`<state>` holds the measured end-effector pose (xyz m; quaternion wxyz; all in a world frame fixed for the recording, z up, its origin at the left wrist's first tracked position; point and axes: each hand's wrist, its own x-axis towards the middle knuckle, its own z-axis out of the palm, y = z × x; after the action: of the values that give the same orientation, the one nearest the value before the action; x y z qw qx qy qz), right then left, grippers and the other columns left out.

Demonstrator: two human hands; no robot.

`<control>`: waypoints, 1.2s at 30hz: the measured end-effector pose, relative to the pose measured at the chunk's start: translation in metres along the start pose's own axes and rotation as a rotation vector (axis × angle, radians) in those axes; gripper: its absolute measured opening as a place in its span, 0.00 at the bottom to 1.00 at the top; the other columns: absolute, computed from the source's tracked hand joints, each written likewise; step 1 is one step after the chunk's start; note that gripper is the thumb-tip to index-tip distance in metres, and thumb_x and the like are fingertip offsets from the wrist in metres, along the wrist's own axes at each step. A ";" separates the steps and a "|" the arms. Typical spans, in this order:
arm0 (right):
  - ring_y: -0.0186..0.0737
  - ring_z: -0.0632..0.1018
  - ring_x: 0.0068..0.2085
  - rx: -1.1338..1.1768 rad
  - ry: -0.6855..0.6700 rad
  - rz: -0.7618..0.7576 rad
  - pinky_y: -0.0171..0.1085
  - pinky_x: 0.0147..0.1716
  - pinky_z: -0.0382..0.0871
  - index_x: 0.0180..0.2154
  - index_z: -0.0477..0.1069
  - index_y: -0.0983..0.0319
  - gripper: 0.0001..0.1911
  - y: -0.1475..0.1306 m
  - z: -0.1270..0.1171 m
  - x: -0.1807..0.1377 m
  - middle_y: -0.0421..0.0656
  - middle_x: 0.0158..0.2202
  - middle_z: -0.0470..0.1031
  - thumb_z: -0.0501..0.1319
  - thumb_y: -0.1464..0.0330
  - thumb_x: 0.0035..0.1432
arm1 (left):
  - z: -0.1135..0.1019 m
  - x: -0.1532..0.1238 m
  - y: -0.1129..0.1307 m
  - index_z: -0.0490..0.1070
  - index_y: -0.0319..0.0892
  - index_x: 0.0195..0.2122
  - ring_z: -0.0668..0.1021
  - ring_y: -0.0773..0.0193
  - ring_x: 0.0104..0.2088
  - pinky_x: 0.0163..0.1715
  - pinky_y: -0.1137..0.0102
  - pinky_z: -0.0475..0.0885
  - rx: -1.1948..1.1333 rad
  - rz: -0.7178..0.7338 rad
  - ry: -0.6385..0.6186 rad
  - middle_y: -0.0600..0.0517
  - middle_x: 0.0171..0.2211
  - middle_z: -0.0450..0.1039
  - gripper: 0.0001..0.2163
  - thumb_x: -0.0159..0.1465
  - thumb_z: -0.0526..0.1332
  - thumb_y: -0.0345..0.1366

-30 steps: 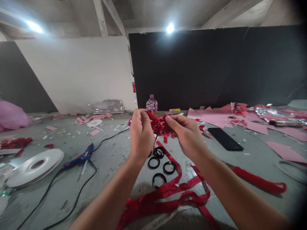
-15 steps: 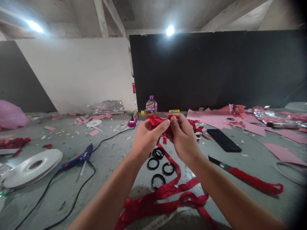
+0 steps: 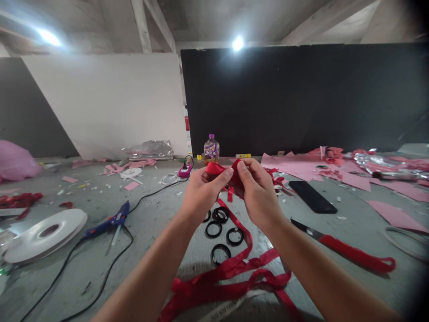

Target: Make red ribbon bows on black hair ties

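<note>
Both hands are raised over the grey table, fingers pinched on a folded bunch of red ribbon (image 3: 217, 169). My left hand (image 3: 204, 192) grips its left side, thumb on top. My right hand (image 3: 256, 190) grips the right side, close against the left. A tail of the ribbon hangs down between the wrists to a loose heap of red ribbon (image 3: 231, 279) at the table's near edge. Several black rings (image 3: 221, 226) lie on the table just under the hands.
A blue glue gun (image 3: 109, 221) with black cord and a white tape roll (image 3: 43, 233) lie at left. A black phone (image 3: 313, 196), red-handled scissors (image 3: 348, 252) and pink paper sheets (image 3: 301, 167) lie at right. A purple bottle (image 3: 212, 150) stands at the back.
My hands have come closer together and the ribbon bunch is now folded tight between the fingertips. It sits slightly lower than a second ago.
</note>
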<state>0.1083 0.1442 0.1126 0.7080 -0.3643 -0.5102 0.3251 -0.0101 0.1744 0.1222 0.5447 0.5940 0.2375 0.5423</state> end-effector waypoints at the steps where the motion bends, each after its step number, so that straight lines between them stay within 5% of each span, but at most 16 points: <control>1: 0.33 0.70 0.31 -0.028 0.005 -0.009 0.33 0.30 0.67 0.35 0.69 0.57 0.10 0.000 0.000 0.000 0.39 0.33 0.70 0.60 0.58 0.63 | 0.000 0.000 0.000 0.70 0.42 0.22 0.62 0.73 0.16 0.16 0.75 0.59 0.003 0.001 -0.005 0.60 0.14 0.58 0.15 0.54 0.70 0.46; 8: 0.33 0.65 0.26 -0.112 0.006 -0.035 0.34 0.23 0.60 0.34 0.69 0.56 0.13 0.001 -0.004 0.002 0.38 0.28 0.67 0.59 0.54 0.63 | 0.001 -0.003 0.006 0.77 0.41 0.30 0.64 0.72 0.18 0.19 0.74 0.62 0.067 0.028 -0.005 0.58 0.18 0.64 0.11 0.56 0.70 0.43; 16: 0.32 0.63 0.24 -0.160 0.034 -0.060 0.35 0.23 0.57 0.36 0.70 0.57 0.13 -0.001 -0.005 0.001 0.38 0.28 0.67 0.59 0.55 0.63 | 0.000 -0.004 0.006 0.73 0.40 0.21 0.64 0.73 0.18 0.19 0.74 0.62 0.141 0.044 -0.038 0.57 0.17 0.64 0.12 0.58 0.69 0.41; 23: 0.32 0.64 0.25 -0.052 0.071 -0.038 0.34 0.24 0.60 0.34 0.67 0.56 0.12 0.001 -0.003 -0.001 0.37 0.28 0.66 0.58 0.55 0.64 | 0.002 -0.003 0.004 0.74 0.41 0.24 0.68 0.71 0.20 0.21 0.73 0.63 0.045 0.022 0.019 0.56 0.19 0.68 0.09 0.56 0.69 0.40; 36: 0.27 0.60 0.21 0.100 0.018 0.013 0.30 0.19 0.56 0.34 0.66 0.57 0.11 -0.004 0.001 0.000 0.35 0.27 0.65 0.62 0.58 0.62 | -0.002 0.000 -0.003 0.68 0.40 0.23 0.58 0.75 0.17 0.19 0.75 0.55 -0.022 0.052 -0.006 0.60 0.16 0.57 0.16 0.60 0.66 0.47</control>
<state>0.1082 0.1424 0.1163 0.7278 -0.3345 -0.4847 0.3516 -0.0106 0.1759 0.1194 0.5374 0.5958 0.2142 0.5570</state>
